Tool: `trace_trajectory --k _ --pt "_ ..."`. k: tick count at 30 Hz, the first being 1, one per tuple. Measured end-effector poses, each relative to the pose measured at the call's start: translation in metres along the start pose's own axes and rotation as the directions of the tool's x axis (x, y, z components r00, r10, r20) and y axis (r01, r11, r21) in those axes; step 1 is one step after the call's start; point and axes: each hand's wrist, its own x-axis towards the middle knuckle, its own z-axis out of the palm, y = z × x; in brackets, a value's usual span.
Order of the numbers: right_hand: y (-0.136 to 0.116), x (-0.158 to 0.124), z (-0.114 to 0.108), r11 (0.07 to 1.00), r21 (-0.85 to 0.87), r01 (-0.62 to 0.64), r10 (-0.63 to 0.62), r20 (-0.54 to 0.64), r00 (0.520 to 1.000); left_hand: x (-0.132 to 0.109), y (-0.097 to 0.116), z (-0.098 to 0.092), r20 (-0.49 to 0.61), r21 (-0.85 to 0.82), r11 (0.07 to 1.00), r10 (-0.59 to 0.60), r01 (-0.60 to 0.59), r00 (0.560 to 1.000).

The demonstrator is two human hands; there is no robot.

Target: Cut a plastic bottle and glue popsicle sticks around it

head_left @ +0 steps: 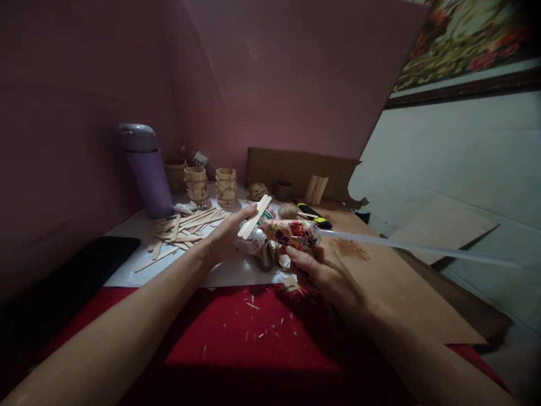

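My left hand [226, 234] is closed around a shiny, silvery-looking object [252, 242], partly hidden by the fingers, whose exact kind I cannot make out. Two pale craft sticks [255, 217] lie side by side against it, slanting up to the right. In my right hand [323, 268] is a flower-patterned glue gun [291, 232], its front end pointing left at the sticks. A long translucent glue stick [418, 246] juts out of its back toward the right. Whether the tip touches the sticks is unclear.
Loose craft sticks [186, 228] are heaped on white paper at left. Behind stand two stick-covered cups [226, 187], a purple bottle [147, 175], twine balls [288, 211] and a yellow-black cutter [316, 216]. Cardboard [406, 293] covers the right; scraps dot the red cloth [236, 338].
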Motion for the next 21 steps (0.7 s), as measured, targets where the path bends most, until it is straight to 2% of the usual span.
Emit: trace_trajectory --k 12,21 --pt "-0.0027 0.0033 -0.0008 0.999 0.004 -0.050 0.050 -0.099 0.994 -0.0028 -0.0007 0.0027 0.006 0.024 1.000 0.015 -0.015 1.000" --pt "-0.0022 0.0024 0.0011 0.996 0.057 -0.065 0.071 -0.098 0.993 -0.0013 -0.0011 0.0025 0.029 -0.003 1.000 0.009 -0.009 1.000"
